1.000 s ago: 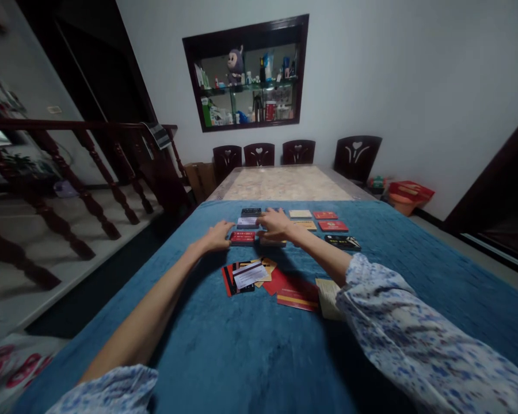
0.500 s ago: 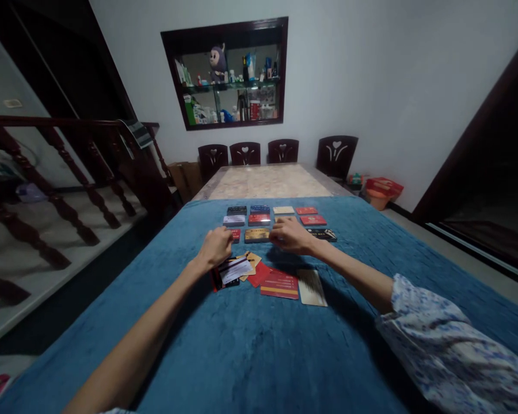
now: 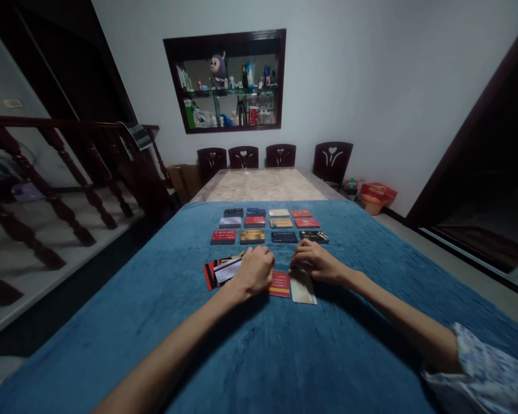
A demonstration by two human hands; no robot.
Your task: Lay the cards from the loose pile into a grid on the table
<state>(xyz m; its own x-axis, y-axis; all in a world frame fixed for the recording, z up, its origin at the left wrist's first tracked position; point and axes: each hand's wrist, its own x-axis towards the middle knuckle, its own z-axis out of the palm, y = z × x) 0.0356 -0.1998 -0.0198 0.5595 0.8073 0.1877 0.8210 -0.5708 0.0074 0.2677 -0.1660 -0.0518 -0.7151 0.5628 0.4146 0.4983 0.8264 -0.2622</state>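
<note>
Fingers (image 3: 297,264) of right hand (image 3: 322,265) touch cream card's (image 3: 304,291) far edge, near rows (image 3: 252,236).

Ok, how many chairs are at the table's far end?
4 chairs beyond the table: left chair, second chair, third chair, and right chair, set slightly apart. Their lower parts are hidden.

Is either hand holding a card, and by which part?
Cannot tell. Left hand and right hand rest on the loose cards; no lifted card shows.

Recessed wall cabinet (image 3: 224,80) holds a purple plush toy (image 3: 217,64) and assorted bottles. Four dark wooden chairs (image 3: 280,155) stand at the far end of the marble tabletop (image 3: 259,185). Wooden stair railing (image 3: 69,167) at left. Red bag (image 3: 377,192) on the floor at right.
</note>
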